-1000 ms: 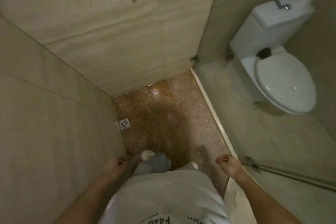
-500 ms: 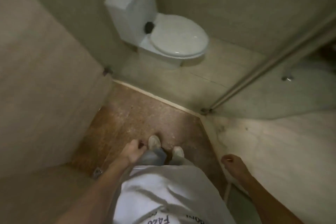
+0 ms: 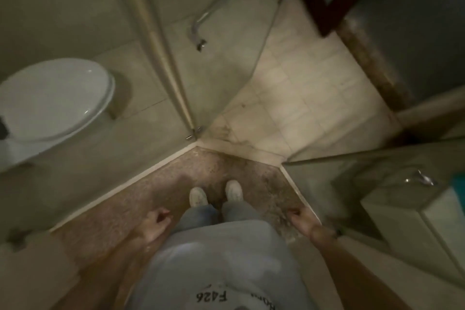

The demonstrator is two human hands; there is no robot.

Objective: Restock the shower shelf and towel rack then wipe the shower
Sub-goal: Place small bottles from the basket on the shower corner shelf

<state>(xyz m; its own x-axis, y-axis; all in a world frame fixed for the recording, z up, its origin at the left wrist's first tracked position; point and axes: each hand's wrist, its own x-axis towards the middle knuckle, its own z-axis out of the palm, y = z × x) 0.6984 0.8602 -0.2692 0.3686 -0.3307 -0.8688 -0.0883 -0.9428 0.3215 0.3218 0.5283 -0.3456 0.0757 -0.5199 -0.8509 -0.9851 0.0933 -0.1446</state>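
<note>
Shower floor [image 3: 156, 199] lay directly underfoot, with the person standing on it and facing the opening. Neither shelf nor towel rack fell within view, and no supplies or cloth were present, so restocking and wiping were judged not in hand at this moment. The floor was brown speckled stone, matt and mottled. Beyond it, the bathroom floor [image 3: 302, 98] was pale square tile, stained near the threshold. The toilet [image 3: 50, 100], smooth white ceramic with an oval closed lid, stood to the left outside the enclosure. A clear glass door [image 3: 226, 70] hung from a metal-edged post and stood swung outward, leaving the exit free. A pale raised kerb [image 3: 125, 185] followed the stone's angled edges, judged to be there to retain water. Two white shoes [image 3: 198, 196] were planted side by side. The left hand [image 3: 153, 226] hung idle at the hip, fingers loosely curled on nothing. The right hand [image 3: 304, 220] was blurred; its fingers appeared slack and empty too. The door's curved chrome handle [image 3: 197, 30] was untouched.
</note>
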